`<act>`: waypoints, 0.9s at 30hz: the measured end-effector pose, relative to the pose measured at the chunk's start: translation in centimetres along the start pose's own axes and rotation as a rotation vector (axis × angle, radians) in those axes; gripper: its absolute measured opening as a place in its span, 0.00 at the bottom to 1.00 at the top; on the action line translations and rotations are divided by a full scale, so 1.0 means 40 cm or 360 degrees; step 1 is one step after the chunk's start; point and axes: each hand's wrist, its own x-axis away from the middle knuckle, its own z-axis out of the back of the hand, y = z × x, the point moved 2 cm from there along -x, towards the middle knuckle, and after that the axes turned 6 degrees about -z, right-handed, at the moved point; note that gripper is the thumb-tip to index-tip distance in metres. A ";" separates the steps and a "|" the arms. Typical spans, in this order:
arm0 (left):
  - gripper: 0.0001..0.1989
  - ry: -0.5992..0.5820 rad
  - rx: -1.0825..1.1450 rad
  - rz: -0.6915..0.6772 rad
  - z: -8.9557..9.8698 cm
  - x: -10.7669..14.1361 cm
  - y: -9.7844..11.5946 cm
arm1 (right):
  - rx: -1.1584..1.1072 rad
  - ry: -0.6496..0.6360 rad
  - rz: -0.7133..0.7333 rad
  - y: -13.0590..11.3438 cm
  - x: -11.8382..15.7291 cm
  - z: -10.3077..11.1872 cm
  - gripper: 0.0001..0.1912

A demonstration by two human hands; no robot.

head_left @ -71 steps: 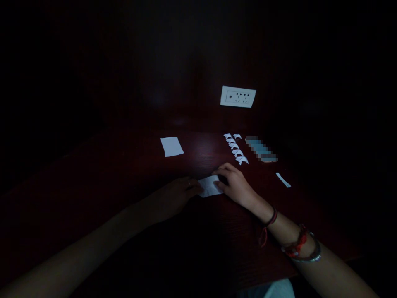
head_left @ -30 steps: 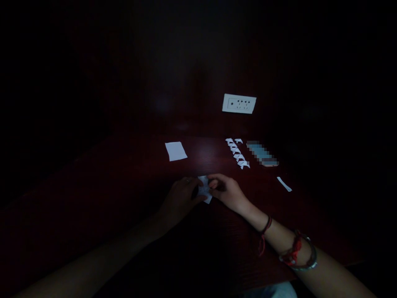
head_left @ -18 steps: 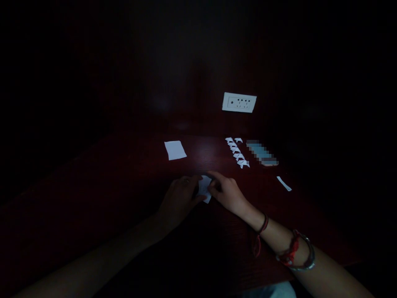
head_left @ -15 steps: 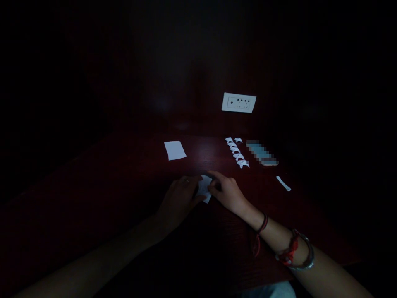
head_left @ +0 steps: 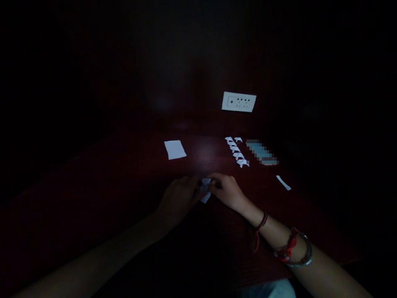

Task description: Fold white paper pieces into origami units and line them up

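White paper piece (head_left: 205,198), small and seemingly part-folded, pinched between the fingers of the left hand (head_left: 177,198) and right hand (head_left: 228,192) over a dark red table (head_left: 133,169). Beyond, at right, a row of angular folded white papers (head_left: 235,149) appears finished; at left, flat squarish white paper (head_left: 175,150) lies unfolded.

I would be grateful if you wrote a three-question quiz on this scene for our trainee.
1. Multiple choice: where is the bright red bracelet worn?
a) on the left arm
b) on the right arm
c) on both arms

2. True or false: the flat square sheet lies to the left of the row of folded pieces.

3. Fill the gap: the left hand and the right hand both touch a small white piece of ____.

Key:
1. b
2. True
3. paper
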 end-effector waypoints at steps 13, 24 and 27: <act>0.12 -0.0008 0.0033 0.0161 -0.005 -0.002 -0.003 | 0.0016 0.0015 -0.0010 0.001 0.001 -0.002 0.10; 0.09 -0.0078 0.0344 0.0257 -0.022 -0.016 -0.018 | 0.0050 0.0045 -0.0017 -0.003 0.003 -0.006 0.11; 0.07 -0.0055 0.0279 0.0220 -0.022 -0.021 -0.014 | 0.0064 0.0051 -0.0013 -0.004 0.002 -0.007 0.10</act>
